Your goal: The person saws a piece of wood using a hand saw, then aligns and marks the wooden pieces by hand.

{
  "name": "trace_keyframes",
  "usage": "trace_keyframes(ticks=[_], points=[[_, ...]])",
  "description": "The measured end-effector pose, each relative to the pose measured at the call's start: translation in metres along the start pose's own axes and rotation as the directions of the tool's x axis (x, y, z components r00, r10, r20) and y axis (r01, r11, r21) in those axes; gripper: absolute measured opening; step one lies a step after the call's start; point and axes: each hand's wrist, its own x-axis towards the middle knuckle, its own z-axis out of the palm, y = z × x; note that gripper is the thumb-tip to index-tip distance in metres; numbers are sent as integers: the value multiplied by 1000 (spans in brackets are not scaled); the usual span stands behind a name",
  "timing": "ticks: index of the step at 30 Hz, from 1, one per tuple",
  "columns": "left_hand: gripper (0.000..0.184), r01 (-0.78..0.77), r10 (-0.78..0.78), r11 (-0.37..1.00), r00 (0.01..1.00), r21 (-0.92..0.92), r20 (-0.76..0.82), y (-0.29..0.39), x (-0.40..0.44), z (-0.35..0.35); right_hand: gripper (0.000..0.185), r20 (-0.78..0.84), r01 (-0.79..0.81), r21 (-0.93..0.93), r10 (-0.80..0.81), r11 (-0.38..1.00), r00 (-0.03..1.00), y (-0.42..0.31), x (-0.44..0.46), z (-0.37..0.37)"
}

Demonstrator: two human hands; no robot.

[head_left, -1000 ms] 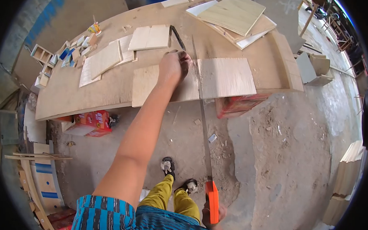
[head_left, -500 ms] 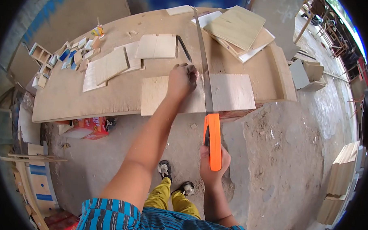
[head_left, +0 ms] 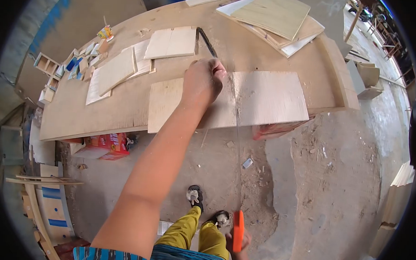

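A pale wooden board (head_left: 273, 99) lies along the near edge of the workbench and overhangs it a little. My left hand (head_left: 203, 81) is closed, its curled fingers resting on the board left of the cut line; anything inside the fingers is hidden. Low in the view, my right hand (head_left: 241, 243) grips a handsaw by its orange handle (head_left: 238, 229). Seen nearly edge-on, the thin saw blade (head_left: 239, 172) runs from the handle up to the board at a dark line. Sawdust shows around that line. A black pen-like tool (head_left: 206, 42) lies beyond my left hand.
Stacked wooden panels (head_left: 271, 15) lie at the bench's back right, with more flat pieces (head_left: 172, 42) at centre left. Small wood offcuts (head_left: 84, 64) and a little yellow container (head_left: 105, 32) sit farther left. A red box (head_left: 107, 145) stands under the bench (head_left: 75, 118).
My right hand has pulled the saw back toward my body, so its handle is much lower and most of the blade is off the board. My left hand stays on the board.
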Motion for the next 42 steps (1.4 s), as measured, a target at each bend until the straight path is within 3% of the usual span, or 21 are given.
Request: trace_keyframes(ticks=[5, 8, 11, 13, 15, 18, 20, 24, 26, 29, 31, 35, 38, 40, 42], points=[[4, -19, 19, 1000, 1000, 25, -13, -7, 4, 6, 43, 8, -63, -43, 64, 997, 998, -18, -17, -39], [5, -50, 52, 997, 998, 56, -25, -6, 4, 4, 42, -119, -85, 59, 92, 995, 989, -45, -18, -38], [6, -82, 84, 996, 994, 38, -68, -10, 4, 5, 34, -115, -55, -147, 38, 988, 993, -78, -4, -48], [6, -106, 108, 994, 987, 26, -119, -17, 8, 8, 26, -80, -266, -77, 260, 961, 962, -79, -17, -56], [7, -127, 138, 988, 982, 90, -132, -19, 9, 9, 16, 71, -667, 161, 666, 727, 743, -66, -62, -71], [7, -116, 123, 990, 990, 85, -72, -23, 7, 13, 26, 74, -286, -85, 292, 955, 954, -136, 45, -86], [6, -127, 129, 991, 991, 44, -38, -19, 6, 10, 23, 55, -149, -13, 149, 989, 987, -131, 77, -66], [5, -153, 153, 988, 986, -1, -64, -15, 0, 5, 22, -49, -114, -13, 113, 993, 992, -114, 127, -27], [5, -153, 152, 988, 986, -15, -66, -16, 0, 6, 23, -117, -142, 103, 154, 984, 981, -114, 153, -11], [5, -143, 140, 988, 989, -52, -53, -14, -2, 2, 13, -77, -221, 97, 229, 970, 970, -110, 193, 0], [4, -140, 137, 988, 989, -60, -53, -14, -1, 0, 13, -69, -188, 103, 195, 977, 978, -118, 204, 4], [2, -146, 147, 989, 983, 18, -109, -10, -1, 3, 16, -75, 11, 133, -1, 991, 997, -79, 193, 18], [3, -128, 126, 991, 991, -36, -53, -9, -2, 2, 22, -186, 229, 145, -201, 963, 962, -19, 178, 44], [4, -173, 168, 983, 983, -55, -78, -14, -1, 5, 17, -193, 306, 62, -289, 950, 938, 38, 117, 61], [4, -19, 20, 1000, 999, -17, 32, -9, -1, 6, 18, -187, 247, 42, -235, 968, 954, 65, 35, 57]])
